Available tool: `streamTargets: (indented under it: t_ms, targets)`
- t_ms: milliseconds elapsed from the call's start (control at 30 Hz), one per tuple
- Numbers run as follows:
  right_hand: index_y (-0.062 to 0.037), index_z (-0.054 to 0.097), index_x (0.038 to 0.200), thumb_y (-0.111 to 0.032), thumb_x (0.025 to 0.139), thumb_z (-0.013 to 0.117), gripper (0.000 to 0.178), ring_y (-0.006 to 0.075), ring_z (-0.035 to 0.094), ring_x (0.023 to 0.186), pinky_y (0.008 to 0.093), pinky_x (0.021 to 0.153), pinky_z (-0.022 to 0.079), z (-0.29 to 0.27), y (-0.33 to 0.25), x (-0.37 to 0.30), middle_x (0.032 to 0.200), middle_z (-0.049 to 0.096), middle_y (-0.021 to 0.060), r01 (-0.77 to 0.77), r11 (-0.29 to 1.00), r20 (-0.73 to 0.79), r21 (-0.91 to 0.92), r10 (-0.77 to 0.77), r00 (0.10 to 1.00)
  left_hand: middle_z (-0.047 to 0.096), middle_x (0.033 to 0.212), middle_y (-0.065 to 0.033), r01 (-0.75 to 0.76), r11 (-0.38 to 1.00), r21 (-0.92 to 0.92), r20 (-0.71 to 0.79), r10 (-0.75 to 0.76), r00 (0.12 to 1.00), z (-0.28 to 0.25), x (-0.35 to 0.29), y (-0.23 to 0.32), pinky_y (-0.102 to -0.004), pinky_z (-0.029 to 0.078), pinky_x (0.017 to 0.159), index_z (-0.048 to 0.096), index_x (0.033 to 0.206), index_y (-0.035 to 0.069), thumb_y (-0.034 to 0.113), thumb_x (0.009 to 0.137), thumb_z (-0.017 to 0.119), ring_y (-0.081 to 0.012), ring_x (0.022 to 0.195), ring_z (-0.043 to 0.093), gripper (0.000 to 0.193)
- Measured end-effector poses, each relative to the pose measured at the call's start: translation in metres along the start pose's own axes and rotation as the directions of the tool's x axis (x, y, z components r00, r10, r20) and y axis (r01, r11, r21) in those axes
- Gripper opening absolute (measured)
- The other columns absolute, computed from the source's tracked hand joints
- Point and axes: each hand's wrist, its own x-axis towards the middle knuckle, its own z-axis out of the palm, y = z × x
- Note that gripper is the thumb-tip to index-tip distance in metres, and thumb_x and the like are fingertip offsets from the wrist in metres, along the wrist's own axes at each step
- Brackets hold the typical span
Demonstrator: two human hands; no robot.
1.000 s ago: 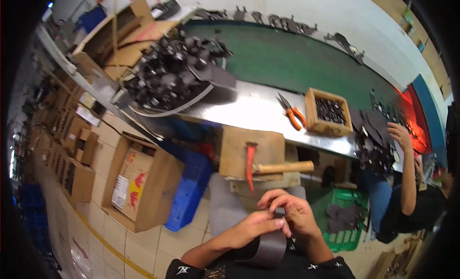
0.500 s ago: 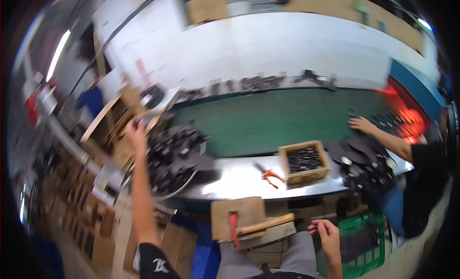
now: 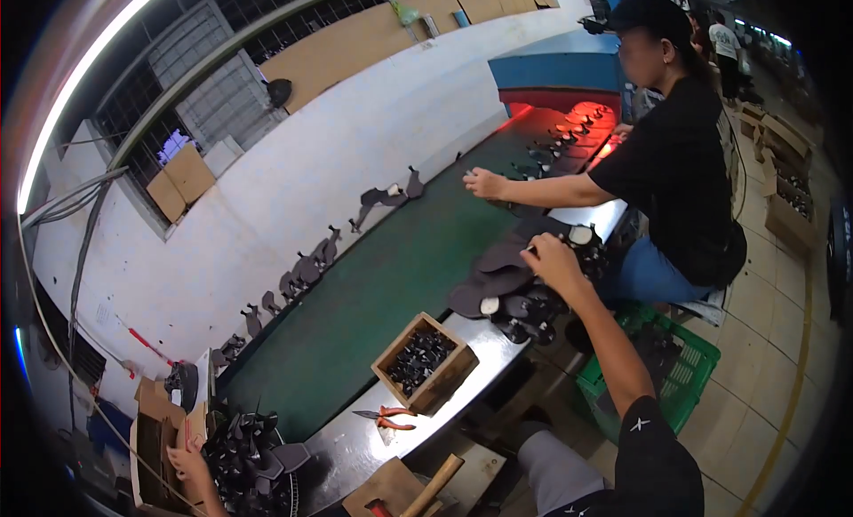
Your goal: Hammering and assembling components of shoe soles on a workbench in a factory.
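My right hand (image 3: pixel 554 263) reaches over a heap of dark grey sole-shaped pieces (image 3: pixel 503 258) on the metal edge of the worktable. Its fingers are curled together at the pile; whatever is between the fingertips is too small to make out. At the lower left, my left hand (image 3: pixel 188 465) has its fingers apart, beside an open cardboard box (image 3: pixel 158 450). Next to that hand lies another heap of black and grey pieces (image 3: pixel 253 459). Between the heaps stand a wooden box of small black parts (image 3: pixel 462 361) and orange-handled pliers (image 3: pixel 391 417).
A green conveyor belt (image 3: pixel 355 290) runs towards a red-lit blue machine (image 3: pixel 555 68). Grey pieces (image 3: pixel 306 266) line its wall side. A co-worker (image 3: pixel 684 162) sits at right, one arm over the belt. Near my legs are a green crate (image 3: pixel 702 366) and a wooden-handled hammer (image 3: pixel 435 486).
The view has swung right. My right hand has risen from beside my lap to the right-hand heap. My left hand, formerly closed at the fingertips, is now spread by the cardboard box.
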Motion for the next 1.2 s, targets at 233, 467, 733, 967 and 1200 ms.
streamTargets:
  t_ms: [233,467,733,967,1200]
  targets:
    - [-0.0047,0.054,0.109,-0.016,0.09,0.071,0.028,0.0093,0.065,0.081,0.0245,0.067,0.054,-0.077,-0.28,-0.096,0.088,0.063,0.0049,-0.426,0.335,0.534,0.84,-0.372,0.759,0.03,0.151,-0.0241,-0.458,0.196,-0.867,-0.041,0.889,0.456,-0.261,-0.226,0.133,-0.0455,0.018,0.117,0.028,0.146,-0.007,0.029,0.068,0.081,-0.0384,0.141,0.027,0.101]
    - [0.0008,0.031,0.144,-0.042,0.094,0.061,0.073,0.0273,0.059,0.115,0.0398,0.103,0.041,-0.052,-0.315,-0.187,0.124,0.058,0.0174,-0.024,0.196,0.154,0.98,-0.687,0.71,0.068,0.101,-0.0148,0.277,-0.084,-0.957,0.189,0.543,0.818,-0.346,-0.342,0.065,-0.0334,0.053,0.081,0.061,0.115,-0.009,0.016,0.098,0.058,-0.0207,0.089,0.067,0.03]
    - [-0.0115,0.057,0.102,-0.021,0.078,0.07,0.029,0.0321,0.067,0.072,0.0454,0.059,0.051,-0.016,-0.187,-0.299,0.081,0.067,0.0094,0.431,0.816,0.658,0.385,-0.57,0.492,0.056,0.124,-0.0165,0.598,-0.107,-0.794,0.538,0.335,0.774,-0.28,-0.345,0.048,-0.0284,0.044,0.095,0.029,0.147,-0.002,0.016,0.098,0.06,-0.0192,0.111,0.055,0.06]
    - [-0.0074,0.067,0.08,-0.023,0.077,0.078,0.02,0.0251,0.063,0.052,0.0372,0.049,0.048,-0.115,-0.084,-0.345,0.059,0.06,0.0098,-0.127,0.921,0.626,0.369,-0.145,0.766,0.052,0.136,-0.022,-0.399,0.846,-0.353,0.286,0.504,0.815,-0.23,-0.385,0.091,-0.042,0.032,0.109,0.047,0.139,0.003,0.037,0.091,0.062,-0.033,0.137,0.035,0.061]
    - [-0.0024,0.072,0.097,-0.018,0.083,0.077,0.021,0.0093,0.06,0.053,0.0279,0.052,0.048,-0.099,-0.143,-0.339,0.062,0.063,0.0023,-0.83,0.283,0.813,0.48,0.212,0.542,0.067,0.104,-0.0136,-0.362,0.266,-0.893,0.015,0.822,0.569,-0.204,-0.334,0.272,-0.0445,0.044,0.084,0.07,0.102,0.008,0.018,0.085,0.065,-0.0289,0.098,0.06,0.02]
